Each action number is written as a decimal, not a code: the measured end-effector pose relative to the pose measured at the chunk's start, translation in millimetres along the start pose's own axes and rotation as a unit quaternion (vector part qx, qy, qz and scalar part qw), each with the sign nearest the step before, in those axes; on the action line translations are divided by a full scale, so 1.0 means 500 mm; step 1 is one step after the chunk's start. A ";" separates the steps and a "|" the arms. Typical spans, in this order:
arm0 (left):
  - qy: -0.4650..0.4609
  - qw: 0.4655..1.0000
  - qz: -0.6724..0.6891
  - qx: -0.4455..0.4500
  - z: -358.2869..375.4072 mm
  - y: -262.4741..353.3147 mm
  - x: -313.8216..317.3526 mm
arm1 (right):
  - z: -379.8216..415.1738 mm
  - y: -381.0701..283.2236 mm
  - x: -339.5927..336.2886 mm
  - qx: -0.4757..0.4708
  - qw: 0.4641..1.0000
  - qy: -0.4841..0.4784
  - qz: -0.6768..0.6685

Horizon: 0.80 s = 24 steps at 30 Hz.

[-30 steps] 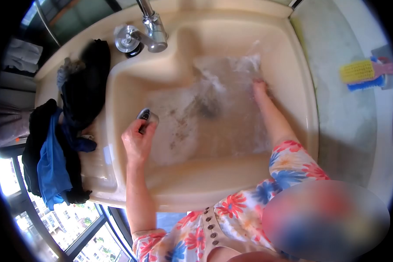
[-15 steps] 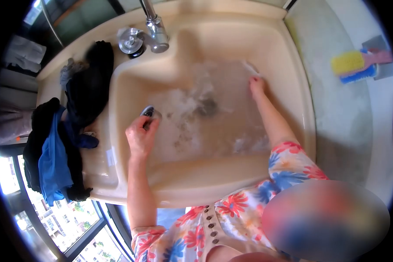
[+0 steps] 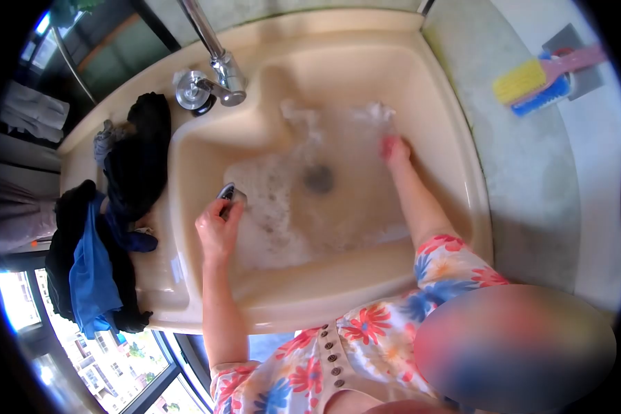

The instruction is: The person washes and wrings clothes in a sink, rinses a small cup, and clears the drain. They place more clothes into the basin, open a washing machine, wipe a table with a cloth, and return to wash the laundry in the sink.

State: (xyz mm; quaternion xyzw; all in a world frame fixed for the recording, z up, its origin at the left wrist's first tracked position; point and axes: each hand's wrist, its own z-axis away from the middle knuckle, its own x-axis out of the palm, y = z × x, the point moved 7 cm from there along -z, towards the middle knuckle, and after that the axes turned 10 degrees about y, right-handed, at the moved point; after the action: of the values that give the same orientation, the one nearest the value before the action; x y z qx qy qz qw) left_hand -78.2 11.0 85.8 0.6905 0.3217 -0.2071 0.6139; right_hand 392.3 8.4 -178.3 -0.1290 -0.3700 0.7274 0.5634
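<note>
**Grey Piece Held at the Left of the Sink**

At the left of the frame, black clothes [image 3: 139,165] and a blue cloth [image 3: 96,283] are piled on the side ledge of the sink [image 3: 331,286]. The lower part of the pile appears to be draped over the edge; if it were tugged or knocked, a garment could be pulled off by its own weight.

To the right of the pile, the tap [image 3: 229,76] is seen in the upper left of the frame. No stream can be made out below its spout.

Below the tap, left of centre, the grey piece [image 3: 230,189] is pinched between the thumb and bent fingers of the left hand [image 3: 216,231], near the basin's left wall. Because the skin looks wet and the grip is small, the piece could be dropped into the water [image 3: 359,207]. It appears small and rounded, with a shiny rim, a dark face marked by pale spots, and a smooth grey side. Finer detail cannot be read.

Near the centre, a dark round drain [image 3: 319,179] is seen through cloudy water. White foam [image 3: 259,241] and dark specks are spread to its left; the drain could be clogged if such specks were gathered there.

Right of centre, the right hand [image 3: 395,152] is placed beside the basin's right wall. Its fingers are blurred; their spread cannot be told.

At the upper right, a yellow brush [image 3: 521,84] is laid over a blue brush [image 3: 541,101].
</note>
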 end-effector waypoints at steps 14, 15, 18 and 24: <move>-0.002 1.000 -0.007 0.019 0.000 0.003 0.002 | 0.003 -0.099 0.079 -0.266 0.823 -0.070 0.497; -0.004 1.000 -0.007 0.015 0.001 0.005 -0.001 | 0.004 -0.064 0.055 -0.321 0.771 -0.022 0.549; -0.006 1.000 -0.014 0.018 0.000 0.005 0.002 | 0.005 0.120 0.065 -0.399 0.600 0.098 0.686; 0.058 0.998 -0.003 0.022 -0.005 0.005 -0.025 | 0.283 0.154 0.152 -0.030 0.815 -0.340 0.467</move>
State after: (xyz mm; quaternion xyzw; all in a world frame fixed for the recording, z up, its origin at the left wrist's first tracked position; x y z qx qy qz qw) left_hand -85.8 11.2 96.5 0.7138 0.3538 -0.1760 0.5782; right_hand 225.9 15.4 -115.6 -0.0477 -0.4548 0.8893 -0.0103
